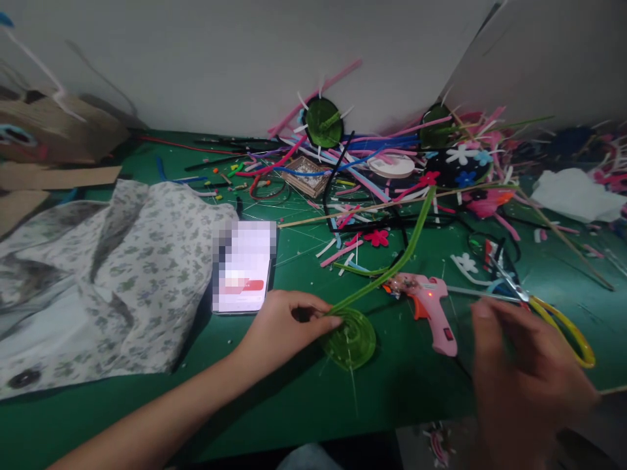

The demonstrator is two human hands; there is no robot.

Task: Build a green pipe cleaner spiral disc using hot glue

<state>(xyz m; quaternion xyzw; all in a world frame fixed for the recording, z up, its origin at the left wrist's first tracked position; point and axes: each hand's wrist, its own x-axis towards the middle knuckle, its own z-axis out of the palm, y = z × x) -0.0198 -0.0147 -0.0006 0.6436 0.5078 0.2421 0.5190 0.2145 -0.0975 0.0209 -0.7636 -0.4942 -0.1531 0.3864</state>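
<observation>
A flat spiral coil of green pipe cleaner [360, 346] lies low over the table. My left hand [294, 320] pinches its upper left edge between thumb and fingers. From that grip a loose green tail [409, 258] rises to the upper right. Thin glue strands hang off the coil. On the right, my right hand [529, 372] is raised and slightly blurred, thumb and index finger meeting at the tips; anything between them is too small to see. Between the hands lies a pink glue gun [434, 313], its red light lit. Yellow-handled scissors [563, 326] sit just behind my right hand.
A phone [245, 267] and patterned cloth [142, 274] lie left on the green table [294, 405]. Pipe cleaners [362, 176], felt flowers [377, 238] and a wooden stick [337, 214] clutter the back. A cardboard piece [63, 130] stands far left, white tissue [578, 194] far right.
</observation>
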